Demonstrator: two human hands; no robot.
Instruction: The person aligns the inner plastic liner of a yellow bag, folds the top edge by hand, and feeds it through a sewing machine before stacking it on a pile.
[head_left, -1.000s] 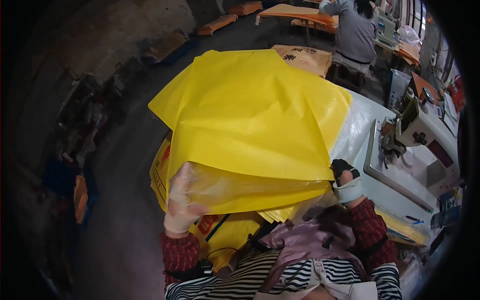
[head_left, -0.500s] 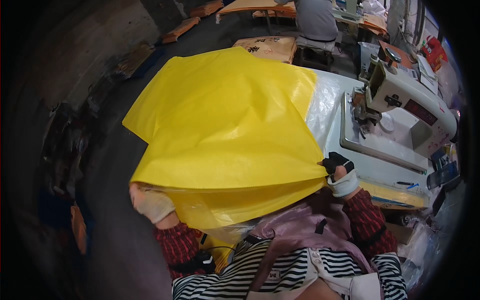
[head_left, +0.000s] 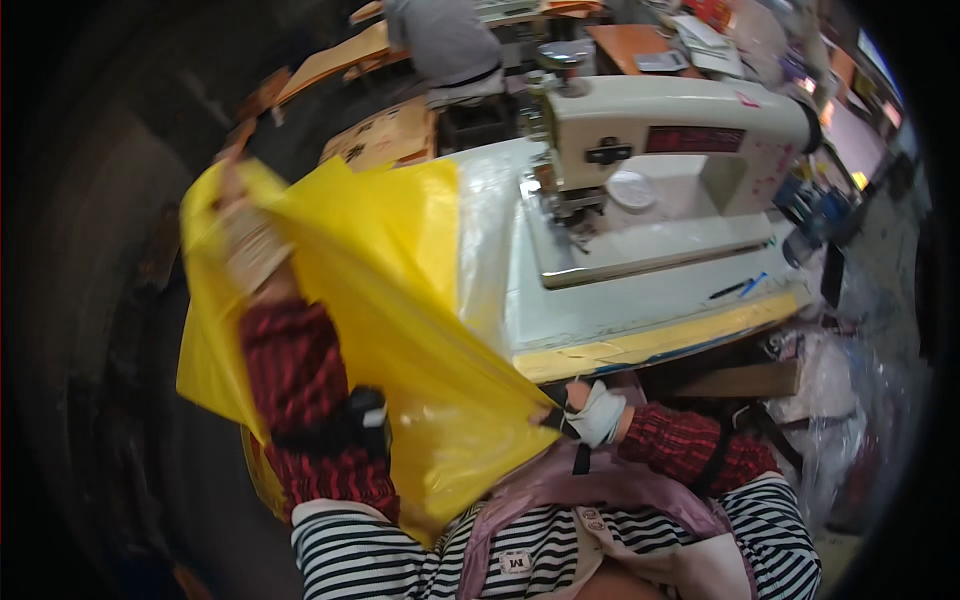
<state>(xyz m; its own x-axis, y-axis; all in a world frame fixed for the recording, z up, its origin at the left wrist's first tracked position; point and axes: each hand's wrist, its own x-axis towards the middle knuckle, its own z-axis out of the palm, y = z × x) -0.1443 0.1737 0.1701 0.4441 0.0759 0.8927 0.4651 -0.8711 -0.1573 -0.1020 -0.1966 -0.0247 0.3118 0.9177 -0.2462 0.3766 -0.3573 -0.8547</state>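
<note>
A large, thin yellow plastic sack (head_left: 400, 290) stretches between my hands, with a taut fold slanting down from left to right. My left hand (head_left: 248, 235), in a pale glove, is raised at the far left with the sack bunched about its fingers. It is smeared by motion but appears closed on the sack. In front of my body, my right hand (head_left: 578, 412) pinches a corner of the sack, with black covering on its fingers and a white band round its wrist. More yellow material lies flat on the table behind, beside clear plastic film (head_left: 484, 235).
A white sewing machine (head_left: 680, 130) stands on the pale table (head_left: 640, 310) to the right. Two pens (head_left: 740, 287) lie near its front edge. Clear plastic bags (head_left: 830, 400) hang at the right. Beyond are stacked brown sacks (head_left: 385, 130) and a seated person (head_left: 445, 45).
My left hand has swung up and away, lifting and folding the sack's left side. My right hand has drawn its corner toward my body. The view has turned right.
</note>
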